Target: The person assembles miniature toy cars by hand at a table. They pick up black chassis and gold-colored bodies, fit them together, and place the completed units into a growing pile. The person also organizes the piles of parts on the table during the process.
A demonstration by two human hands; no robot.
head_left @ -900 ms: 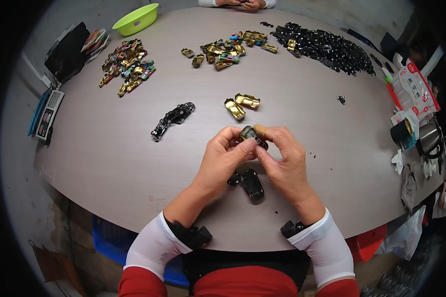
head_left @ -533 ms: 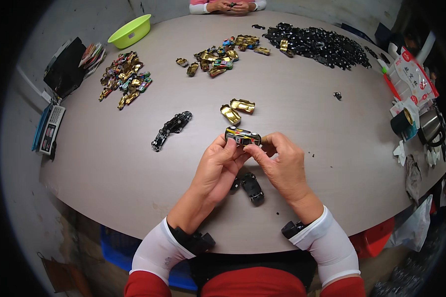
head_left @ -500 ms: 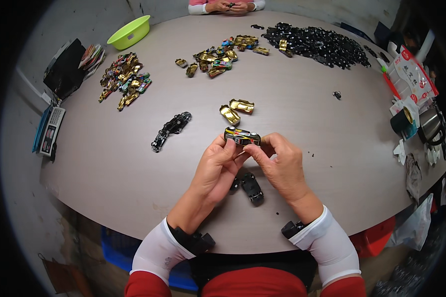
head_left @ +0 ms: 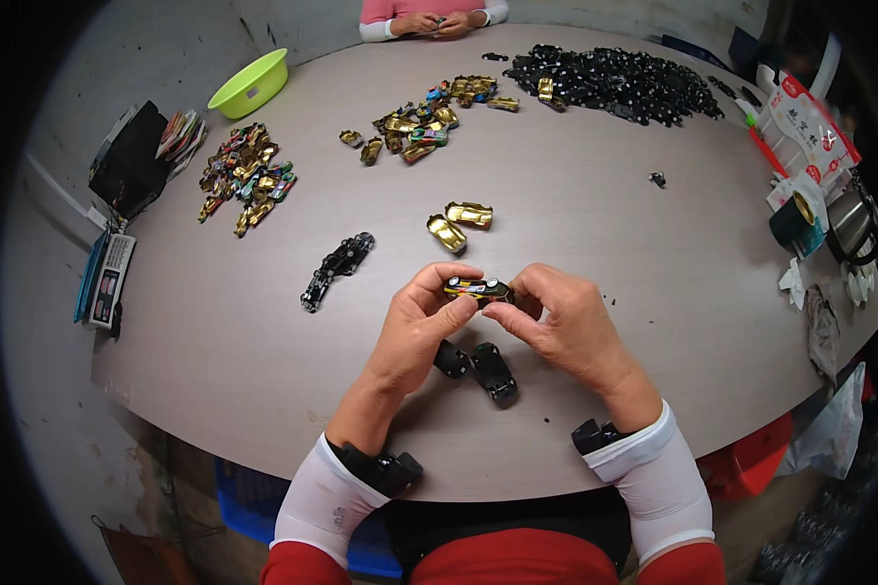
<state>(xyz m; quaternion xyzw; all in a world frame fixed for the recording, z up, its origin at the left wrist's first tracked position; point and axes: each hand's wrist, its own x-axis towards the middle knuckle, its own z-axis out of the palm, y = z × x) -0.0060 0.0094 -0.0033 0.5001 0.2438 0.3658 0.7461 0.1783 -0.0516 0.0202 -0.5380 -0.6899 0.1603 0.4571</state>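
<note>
Both hands meet above the near edge of the round grey table (head_left: 576, 224), gripping one small toy car (head_left: 478, 289), gold w/ dark and coloured markings. Left hand (head_left: 421, 327) pinches the car's left end btw thumb and forefinger, other fingers curled under. Right hand (head_left: 564, 327) pinches the right end the same way, fingers closed on it. Car is held lengthwise, roof up, clear of the table.

Relative to the held car: two black car chassis parts (head_left: 478, 367) lie on the table just below it, under the hands, side by side. Two loose gold car bodies (head_left: 458, 224) sit a bit beyond it, close together. A short row of black parts (head_left: 338, 269) lies to its left. Further out, a cluster of gold bodies (head_left: 425, 119) far beyond; a heap of mixed-colour bodies (head_left: 248, 175) far left; a big pile of black parts (head_left: 615, 82) far right-beyond. Green plastic bowl (head_left: 251, 83) at the far-left rim. Calculator (head_left: 107, 283) at the left edge. Another person's hands (head_left: 437, 23), pink sleeves, across the table. Metal kettle (head_left: 854, 224) and bags at the right edge.
</note>
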